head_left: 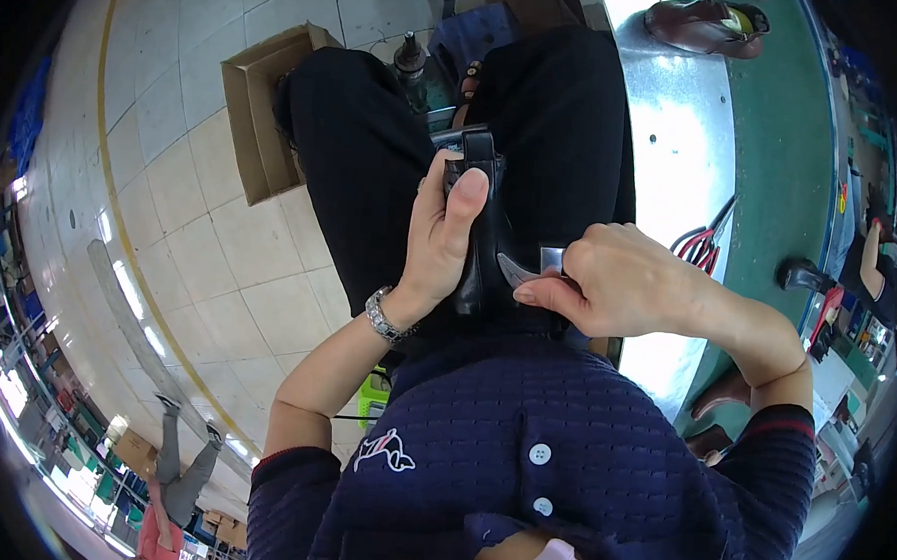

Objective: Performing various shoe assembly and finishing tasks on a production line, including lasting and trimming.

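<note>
Between my knees, my left hand [446, 225] is wrapped round a black leather shoe [483, 241], its thumb lying across the upper part. The shoe stands lengthwise, with a block-like end, apparently the heel, toward my knees. My right hand [624, 283] is closed round a knife [514, 271] with a short curved metal blade. The blade reaches the right side of the shoe; I cannot tell whether it cuts in. A shiny metal piece [552, 260] shows beside the right fingers, and most of the handle is hidden in the fist.
A metal-topped bench [680, 140] runs along my right, with red-handled pliers or scissors [705, 246] and a brown shoe [705, 28] on it. Beyond lies a green surface [788, 175] with more shoes. An open cardboard box [250, 136] stands by my left leg. A person [174, 488] is farther off.
</note>
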The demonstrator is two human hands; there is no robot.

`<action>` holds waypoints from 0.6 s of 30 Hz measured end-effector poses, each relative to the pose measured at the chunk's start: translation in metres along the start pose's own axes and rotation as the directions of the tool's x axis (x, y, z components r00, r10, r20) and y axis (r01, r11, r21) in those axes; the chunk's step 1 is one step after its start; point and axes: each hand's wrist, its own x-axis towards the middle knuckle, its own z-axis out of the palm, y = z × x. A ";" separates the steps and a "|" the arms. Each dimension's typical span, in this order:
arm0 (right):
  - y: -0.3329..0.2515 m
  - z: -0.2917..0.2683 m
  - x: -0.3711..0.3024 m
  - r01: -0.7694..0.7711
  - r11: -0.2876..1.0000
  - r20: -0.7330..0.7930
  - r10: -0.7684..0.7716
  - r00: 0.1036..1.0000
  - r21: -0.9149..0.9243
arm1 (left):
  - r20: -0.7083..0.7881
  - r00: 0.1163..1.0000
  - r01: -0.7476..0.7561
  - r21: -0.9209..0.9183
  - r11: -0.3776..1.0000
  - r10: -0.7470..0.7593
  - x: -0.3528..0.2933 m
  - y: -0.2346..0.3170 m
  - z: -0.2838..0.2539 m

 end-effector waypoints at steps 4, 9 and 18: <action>-0.001 0.003 0.004 0.036 0.997 -0.092 -0.042 0.995 -0.064 | -0.014 1.000 0.010 -0.071 0.997 -0.011 0.008 -0.001 0.001; 0.001 0.017 0.013 -0.185 0.839 0.091 0.161 0.983 0.512 | -0.011 0.974 0.217 -0.212 0.953 -0.225 0.013 0.009 -0.004; 0.022 0.025 0.011 -0.053 0.785 -0.046 0.103 0.994 0.617 | 0.056 0.990 0.136 -0.204 0.969 -0.127 0.026 -0.001 -0.007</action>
